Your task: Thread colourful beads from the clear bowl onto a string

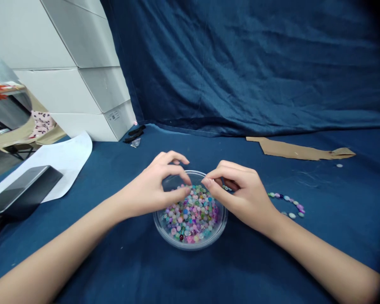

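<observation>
A round clear plastic bowl full of small multicoloured beads stands on the blue cloth. Over its left side reaches my left hand. Its thumb and index finger are curved, with their tips a little apart just above the beads, and I see nothing between them. My right hand is pinched closed above the bowl's right rim, thumb against fingers. A few beads show under its fingers, and a string of beads curves over the cloth to its right. The thread at the fingertips is too fine to make out.
A torn strip of brown cardboard lies at the back right, near a small pale bead. White boxes are stacked at the back left. A dark device rests on white paper. A blue curtain hangs behind.
</observation>
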Motion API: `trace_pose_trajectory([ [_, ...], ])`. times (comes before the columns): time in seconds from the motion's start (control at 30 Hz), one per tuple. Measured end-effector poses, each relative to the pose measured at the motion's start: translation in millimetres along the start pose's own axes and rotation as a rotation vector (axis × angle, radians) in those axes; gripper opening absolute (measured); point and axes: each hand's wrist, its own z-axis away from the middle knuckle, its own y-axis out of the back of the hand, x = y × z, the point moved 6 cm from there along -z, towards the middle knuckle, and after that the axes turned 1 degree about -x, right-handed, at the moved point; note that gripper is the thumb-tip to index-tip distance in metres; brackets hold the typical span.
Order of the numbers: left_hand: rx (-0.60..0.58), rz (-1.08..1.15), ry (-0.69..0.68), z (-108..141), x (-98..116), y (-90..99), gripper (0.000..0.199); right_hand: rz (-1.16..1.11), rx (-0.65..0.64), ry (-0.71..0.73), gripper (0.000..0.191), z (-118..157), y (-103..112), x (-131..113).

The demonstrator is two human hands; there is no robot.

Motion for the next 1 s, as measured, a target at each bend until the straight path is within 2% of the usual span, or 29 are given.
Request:
trace_pose_trajectory([
  [0.1,-0.231,-0.108,0.082,4,-3,-7.0,0.010,0.011,-0.019,-0.010,0.013,3,-4,2],
  [0.17,-0.306,-0.161,0.096,7,-3,-10.0,0.011,0.016,-0.035,-0.017,0.014,4,-6,3],
  [0.33,-0.359,-0.157,0.152,7,-4,-15.3,0.014,0.008,-0.041,-0.011,0.014,4,-7,2],
  [0.53,-0.347,-0.072,0.158,7,-8,-18.6,0.001,0.009,-0.033,-0.006,0.014,3,-6,3],
  [0.63,-0.279,-0.041,0.077,6,-6,-14.6,0.004,0.006,-0.002,0.013,0.014,4,-4,2],
  [0.77,0.040,-0.012,-0.105,0,2,5.0,0.005,-0.030,0.123,0.004,0.015,6,2,1],
  [0.83,0.144,0.103,-0.162,0,4,9.8,0.006,-0.051,0.181,0.000,0.015,7,5,0],
  [0.9,0.181,0.315,-0.151,0,1,7.8,0.010,-0.069,0.219,0.006,0.014,8,8,-1],
  [1.0,0.219,0.603,-0.062,1,-10,-1.9,0.013,-0.086,0.231,0.041,0.012,11,9,-3],
])
